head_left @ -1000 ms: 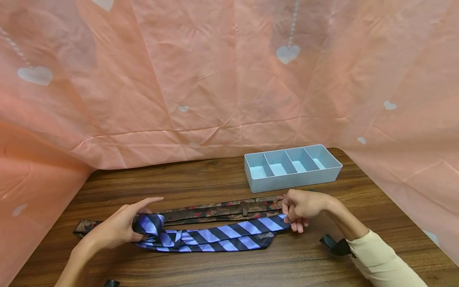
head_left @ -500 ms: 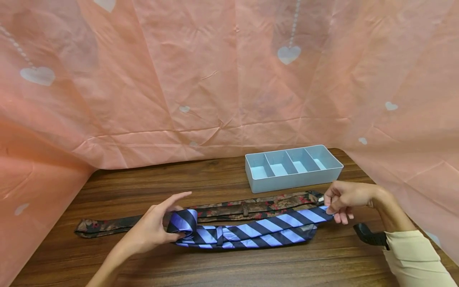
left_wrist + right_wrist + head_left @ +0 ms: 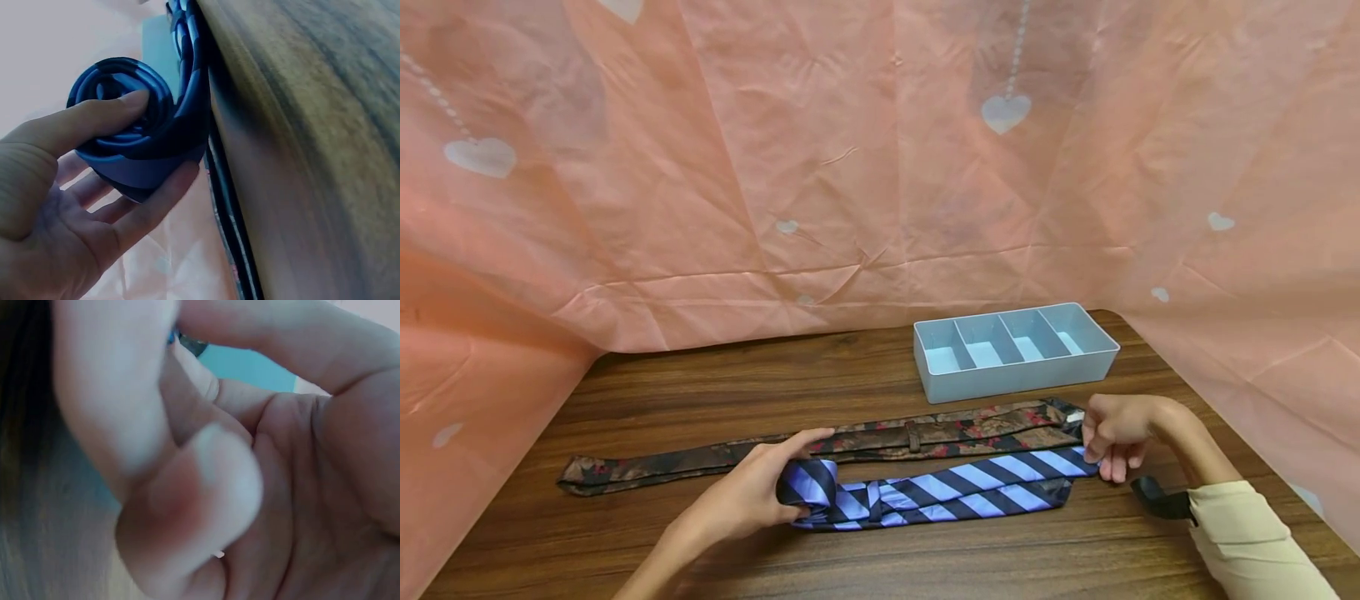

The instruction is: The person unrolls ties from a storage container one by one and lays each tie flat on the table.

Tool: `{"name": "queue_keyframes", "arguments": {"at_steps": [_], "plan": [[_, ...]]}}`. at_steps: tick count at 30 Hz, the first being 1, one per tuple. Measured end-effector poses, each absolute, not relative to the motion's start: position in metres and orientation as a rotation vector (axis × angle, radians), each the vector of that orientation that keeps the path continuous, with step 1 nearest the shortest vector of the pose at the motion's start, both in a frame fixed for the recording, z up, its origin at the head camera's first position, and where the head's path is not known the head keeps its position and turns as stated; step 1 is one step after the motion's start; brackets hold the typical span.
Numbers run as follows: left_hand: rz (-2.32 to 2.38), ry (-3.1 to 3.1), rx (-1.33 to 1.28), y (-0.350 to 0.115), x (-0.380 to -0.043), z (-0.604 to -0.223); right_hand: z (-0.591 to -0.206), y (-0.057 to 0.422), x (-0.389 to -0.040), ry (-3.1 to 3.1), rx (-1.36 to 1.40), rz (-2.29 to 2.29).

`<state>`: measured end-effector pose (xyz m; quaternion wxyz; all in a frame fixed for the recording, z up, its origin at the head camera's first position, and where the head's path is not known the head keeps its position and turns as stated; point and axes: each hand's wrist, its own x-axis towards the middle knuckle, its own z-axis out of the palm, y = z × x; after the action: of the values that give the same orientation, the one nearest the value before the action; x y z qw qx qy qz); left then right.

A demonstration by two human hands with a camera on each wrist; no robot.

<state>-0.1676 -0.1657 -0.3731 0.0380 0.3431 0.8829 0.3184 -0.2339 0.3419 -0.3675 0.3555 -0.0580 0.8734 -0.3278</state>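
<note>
A blue and navy striped necktie [image 3: 977, 487] lies along the table, its left end wound into a roll. My left hand [image 3: 748, 492] holds that roll [image 3: 140, 156], thumb across the coil's open side and fingers around its outside. At the far right end of the striped tie, my right hand [image 3: 1120, 437] pinches the tip between thumb and fingers; the right wrist view is mostly filled by the curled fingers, with only a speck of blue cloth showing. Just behind lies a brown floral necktie [image 3: 880, 437], stretched out flat, partly hidden by my left hand.
A light blue box [image 3: 1015, 379] with several compartments stands at the back right of the wooden table [image 3: 760, 375]. Peach curtains [image 3: 850, 167] with heart prints hang at the back and both sides.
Both hands have shifted right with the striped tie, then slightly toward the front at the right end. More of the brown tie's left part and right tip is uncovered. The box has stayed put.
</note>
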Motion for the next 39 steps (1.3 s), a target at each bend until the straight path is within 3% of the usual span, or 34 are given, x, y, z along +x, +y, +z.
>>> {"name": "queue_keyframes", "arguments": {"at_steps": [25,39], "plan": [[1.072,2.542,1.114,-0.166,-0.186,-0.394,-0.371,0.34,-0.234,2.253,-0.097,-0.842],[1.119,2.473,1.076,-0.188,-0.187,-0.381,-0.371,0.339,-0.235,2.254,-0.1,-0.839]]}}
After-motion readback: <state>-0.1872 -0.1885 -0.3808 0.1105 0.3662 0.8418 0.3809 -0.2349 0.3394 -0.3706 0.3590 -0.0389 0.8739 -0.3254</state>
